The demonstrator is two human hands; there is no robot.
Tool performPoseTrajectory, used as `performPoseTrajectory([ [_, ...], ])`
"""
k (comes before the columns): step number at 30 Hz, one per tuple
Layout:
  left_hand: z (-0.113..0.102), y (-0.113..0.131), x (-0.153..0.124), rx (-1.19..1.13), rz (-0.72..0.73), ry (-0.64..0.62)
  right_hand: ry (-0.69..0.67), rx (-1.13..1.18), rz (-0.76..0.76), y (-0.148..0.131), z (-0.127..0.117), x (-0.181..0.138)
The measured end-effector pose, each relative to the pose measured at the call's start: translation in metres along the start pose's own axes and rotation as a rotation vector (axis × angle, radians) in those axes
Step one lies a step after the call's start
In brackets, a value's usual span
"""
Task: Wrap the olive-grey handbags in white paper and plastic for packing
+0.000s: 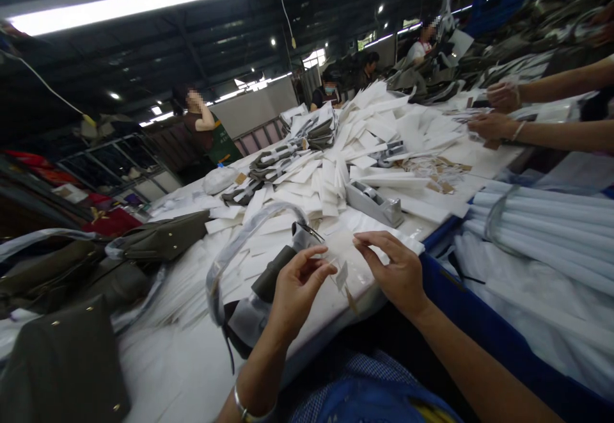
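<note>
My left hand (300, 285) is closed in a loose pinch at the table's near edge. A small white hang tag (341, 276) and a narrow brown tag (352, 300) dangle by its fingertips, seemingly on a thin string. Opposite it, my right hand (394, 269) pinches thumb against index finger; what is between them is too fine to make out. Translucent plastic (352, 260) lies behind the fingertips. Beside my left wrist rests a dark grey handbag (273, 274), partly hidden, its strap (244, 223) wrapped in clear film and arching upward.
White foam strips (330, 183) are heaped across the table, with a grey box (373, 204) among them. Olive bags (60, 359) stand at left. A blue bin (480, 327) holding pale rolls (551, 224) sits at right. A co-worker's hands (499, 116) work at far right.
</note>
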State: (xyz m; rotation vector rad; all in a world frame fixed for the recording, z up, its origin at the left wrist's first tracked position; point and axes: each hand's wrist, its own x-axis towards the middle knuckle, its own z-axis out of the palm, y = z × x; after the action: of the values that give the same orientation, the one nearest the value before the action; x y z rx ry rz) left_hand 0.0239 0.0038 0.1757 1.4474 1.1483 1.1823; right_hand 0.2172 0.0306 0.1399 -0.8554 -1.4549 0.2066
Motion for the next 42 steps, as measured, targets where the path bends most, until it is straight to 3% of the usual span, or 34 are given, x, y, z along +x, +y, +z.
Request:
performPoseTrajectory([
  [8, -0.008, 0.009, 0.001, -0.471, -0.025, -0.035, -0.115, 0.161, 0.231, 0.011, 0.018, -0.022],
  [14, -0.022, 0.029, 0.002, -0.718, -0.073, 0.012, -0.202, 0.266, 0.284, 0.011, 0.028, -0.039],
  [22, -0.030, 0.045, -0.003, -0.686, -0.076, 0.003, -0.488, 0.479, 0.270, -0.010, 0.029, -0.037],
  [26, -0.026, 0.048, -0.009, -0.615, -0.053, -0.020, -0.543, 0.548, 0.203, -0.037, 0.055, -0.029],
  [29, -0.032, 0.052, -0.017, -0.601, -0.017, -0.017, -0.548, 0.654, 0.339, -0.052, 0.074, -0.033],
  [33, -0.062, 0.054, -0.039, -0.483, 0.097, 0.071, -0.680, 0.909, 0.612, -0.057, 0.074, -0.039],
  [37, -0.107, 0.051, -0.069, -0.054, 0.111, 0.056, -0.784, 0.856, 0.760, -0.051, 0.070, -0.025],
  [39, -0.131, 0.049, -0.077, 0.140, 0.158, 0.174, -0.859, 0.751, 0.776, -0.049, 0.078, -0.014],
  [42, -0.168, 0.038, -0.074, 0.235, 0.239, 0.478, -0.951, 0.610, 0.718, -0.050, 0.102, -0.002],
])
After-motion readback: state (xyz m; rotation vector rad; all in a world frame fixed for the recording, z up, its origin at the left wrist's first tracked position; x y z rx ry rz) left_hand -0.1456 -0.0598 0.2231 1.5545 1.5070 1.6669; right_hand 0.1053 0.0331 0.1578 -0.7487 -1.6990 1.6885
